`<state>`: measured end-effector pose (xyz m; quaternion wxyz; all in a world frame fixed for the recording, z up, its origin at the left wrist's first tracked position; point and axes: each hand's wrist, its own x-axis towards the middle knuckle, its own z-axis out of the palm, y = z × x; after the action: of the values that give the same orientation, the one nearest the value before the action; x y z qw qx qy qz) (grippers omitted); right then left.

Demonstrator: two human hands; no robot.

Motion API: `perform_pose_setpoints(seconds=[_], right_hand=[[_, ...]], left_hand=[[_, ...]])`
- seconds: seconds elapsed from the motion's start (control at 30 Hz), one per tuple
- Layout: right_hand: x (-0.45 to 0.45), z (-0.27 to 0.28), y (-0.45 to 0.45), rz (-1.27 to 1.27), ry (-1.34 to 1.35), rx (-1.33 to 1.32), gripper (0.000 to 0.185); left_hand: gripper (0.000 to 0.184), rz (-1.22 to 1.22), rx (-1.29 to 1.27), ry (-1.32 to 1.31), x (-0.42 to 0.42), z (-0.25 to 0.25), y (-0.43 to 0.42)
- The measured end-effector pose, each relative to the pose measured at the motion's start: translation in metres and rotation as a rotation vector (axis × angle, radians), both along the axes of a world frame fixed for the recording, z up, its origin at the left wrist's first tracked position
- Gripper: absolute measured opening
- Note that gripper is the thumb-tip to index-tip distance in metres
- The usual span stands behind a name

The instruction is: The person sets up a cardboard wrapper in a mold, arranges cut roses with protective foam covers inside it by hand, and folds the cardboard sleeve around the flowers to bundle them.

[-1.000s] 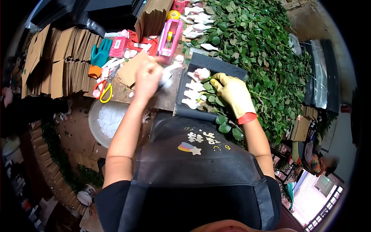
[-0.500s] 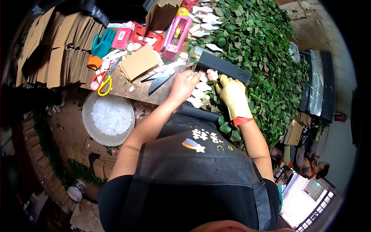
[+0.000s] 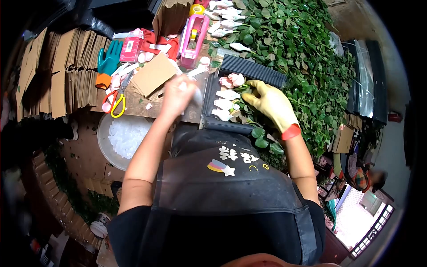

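Note:
A dark ribbed tray holds two uncovered pink roses at its upper end and three white-sleeved buds below them. My left hand, bare, is closed left of the tray, with a motion-blurred white sleeve at its fingers. In a yellow glove, my right hand is bent at the tray's right side. Its fingertips close round a green stem just behind the pink roses; leaves partly hide the grip.
Scissors, cardboard pieces, a teal glove and a pink tape dispenser lie on the table. Leafy stems are heaped on the right. A bowl of white pieces stands lower left.
My left hand reached over to the buds, then moved back left with a white sleeve. A second pink rose now shows uncovered. My gloved hand stays near the stems.

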<state>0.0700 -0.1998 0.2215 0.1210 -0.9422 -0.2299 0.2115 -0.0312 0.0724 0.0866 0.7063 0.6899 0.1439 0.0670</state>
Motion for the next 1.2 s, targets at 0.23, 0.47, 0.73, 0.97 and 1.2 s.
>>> perform_pose_setpoints(seconds=[0.23, 0.47, 0.73, 0.97, 1.2], right_hand=[[-0.009, -0.035, 0.009, 0.194, -0.295, -0.215, 0.041], [-0.008, -0.056, 0.004, 0.172, -0.346, -0.249, 0.042], [-0.032, 0.021, -0.002, 0.163, -0.414, 0.098, 0.036], [-0.041, -0.039, -0.001, 0.339, -0.283, -0.179, 0.032], [-0.041, -0.06, -0.009, 0.295, -0.281, -0.197, 0.026]], left_hand=[[0.041, -0.386, 0.382, 0.113, 0.02, 0.029, -0.046], [0.024, -0.176, 0.058, 0.029, 0.012, 0.012, -0.057], [0.021, -0.093, -0.062, -0.029, -0.024, 0.02, 0.012], [0.038, -0.344, 0.248, 0.238, -0.014, 0.019, -0.049], [0.024, -0.191, -0.015, 0.2, -0.02, 0.013, -0.068]])
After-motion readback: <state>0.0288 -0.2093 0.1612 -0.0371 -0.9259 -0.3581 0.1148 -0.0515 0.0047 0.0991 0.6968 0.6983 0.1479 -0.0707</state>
